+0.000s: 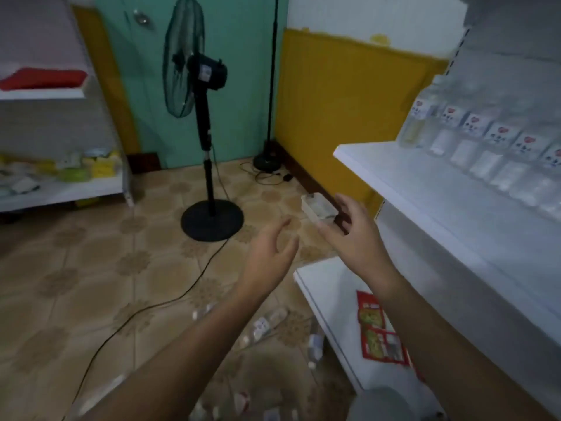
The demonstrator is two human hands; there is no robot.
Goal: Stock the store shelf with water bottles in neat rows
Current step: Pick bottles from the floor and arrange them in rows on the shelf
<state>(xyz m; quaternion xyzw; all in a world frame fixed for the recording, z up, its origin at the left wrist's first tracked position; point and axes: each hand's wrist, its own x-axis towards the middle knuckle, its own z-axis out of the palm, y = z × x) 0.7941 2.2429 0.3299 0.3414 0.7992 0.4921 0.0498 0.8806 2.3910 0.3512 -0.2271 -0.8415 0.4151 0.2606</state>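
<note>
My left hand loose, empty | my right hand loose, empty, both below the shelf, free to fetch | bottles rowed at shelf's back | more bottles on floor beneath, blurred

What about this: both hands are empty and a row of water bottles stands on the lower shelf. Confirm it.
Not quite. In the head view the left hand and right hand are empty, but the water bottles stand on the upper shelf, not the lower shelf.
</note>
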